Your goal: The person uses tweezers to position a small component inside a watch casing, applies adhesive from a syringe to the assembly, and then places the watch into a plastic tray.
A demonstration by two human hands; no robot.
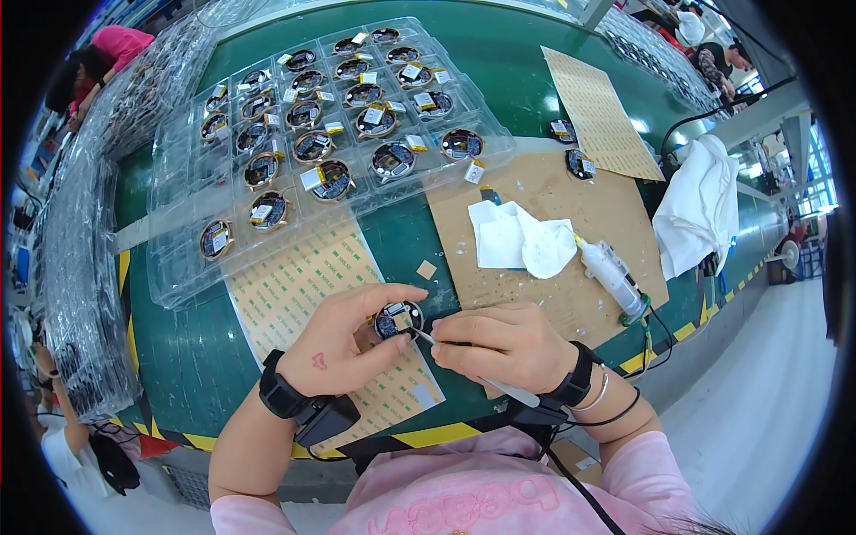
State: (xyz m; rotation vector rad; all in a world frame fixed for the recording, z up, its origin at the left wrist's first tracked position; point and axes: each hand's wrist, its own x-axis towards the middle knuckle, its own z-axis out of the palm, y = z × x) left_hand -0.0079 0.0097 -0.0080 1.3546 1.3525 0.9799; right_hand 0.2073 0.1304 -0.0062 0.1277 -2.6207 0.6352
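Wears black wrist straps at lower centre of the frame. Grips a round watch-like module by its rim between thumb and fingers of the left hand, just below the middle of the frame. Pinches a slim metal tool in the closed right hand, with the tip at the lower right of the module; cannot tell whether touching. Has a printed tan sheet beneath the left hand on the green table, and a small tan square near its right edge. Right of centre, has a brown board bearing white wipes and a syringe-like dispenser. Toward the upper left, has a clear compartmented tray carrying many similar modules. At upper right, has two loose modules near another tan sheet
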